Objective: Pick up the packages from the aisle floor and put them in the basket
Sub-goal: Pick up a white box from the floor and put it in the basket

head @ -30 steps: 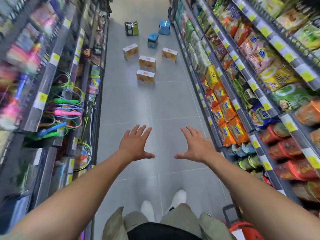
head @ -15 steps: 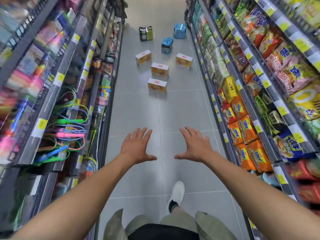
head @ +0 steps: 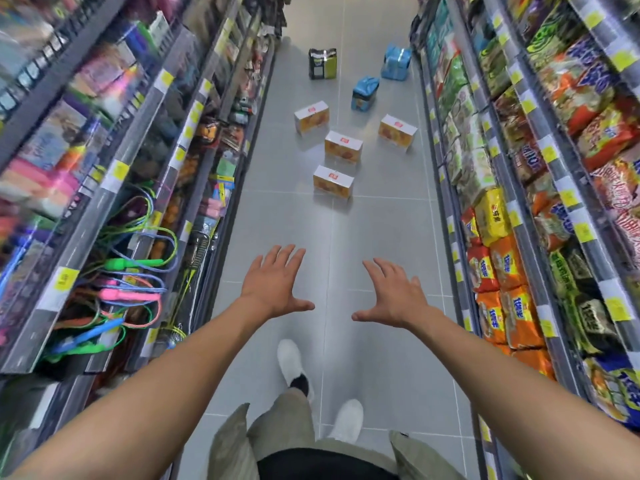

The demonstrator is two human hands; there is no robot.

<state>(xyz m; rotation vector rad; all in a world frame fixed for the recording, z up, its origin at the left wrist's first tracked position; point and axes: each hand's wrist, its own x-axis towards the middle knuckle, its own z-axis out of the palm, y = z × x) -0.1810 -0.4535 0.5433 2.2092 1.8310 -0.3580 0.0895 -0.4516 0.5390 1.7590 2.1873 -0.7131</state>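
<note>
Approach stance: left hand point(head: 273, 285) and right hand point(head: 394, 296) spread, grip apart and empty, presumably readied for boxes point(head: 333, 181) on floor point(head: 381, 237) at twelve o'clock; basket unseen.

Left arm: bare, extended forward from the near left, forearm angled toward the centre. Left hand point(head: 277, 285): palm down, fingers straight and spread, thumb pointing right; holds nothing. Right arm: bare, extended forward from the near right, angled toward the centre. Right hand point(head: 394, 295): palm down, fingers straight and spread, thumb pointing left; holds nothing. The two hands are level, apart, thumbs facing each other.
</note>
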